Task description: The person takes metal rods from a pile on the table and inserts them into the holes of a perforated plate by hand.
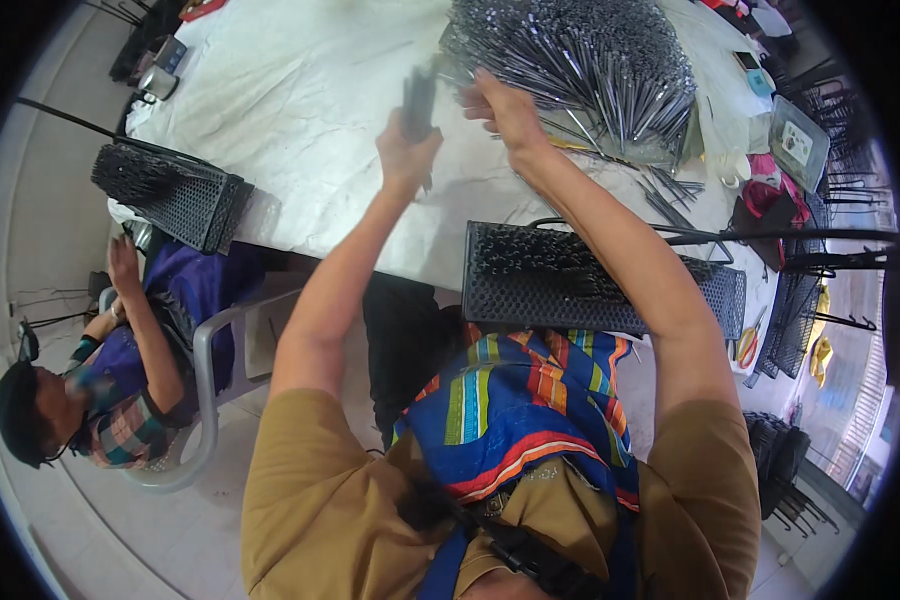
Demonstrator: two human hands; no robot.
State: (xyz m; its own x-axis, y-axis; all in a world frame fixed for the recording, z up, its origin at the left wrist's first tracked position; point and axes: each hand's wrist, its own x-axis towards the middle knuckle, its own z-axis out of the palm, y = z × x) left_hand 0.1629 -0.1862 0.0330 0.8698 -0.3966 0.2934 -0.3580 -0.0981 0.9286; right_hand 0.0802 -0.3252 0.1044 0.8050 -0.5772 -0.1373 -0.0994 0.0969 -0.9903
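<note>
Upright in my left hand (407, 158) is a bundle of thin grey rods (419, 100), blurred by motion, with my fingers wrapped round it. To its right, my right hand (508, 112) is held with the fingers apart and slightly curled, and nothing shows in it. It is at the near left edge of a large heap of thin, shiny grey rods (610, 80). Close in front of me, under my right forearm, a black perforated metal basket (610, 312) is packed with dark rods standing on end.
A second black mesh basket (215, 215) of dark rods stands at the table's left edge, near a seated person (120, 380). Loose rods (670, 200) lie right of the heap. Orange-handled scissors (748, 345), a clear plastic box (798, 143) and black wire racks line the right side.
</note>
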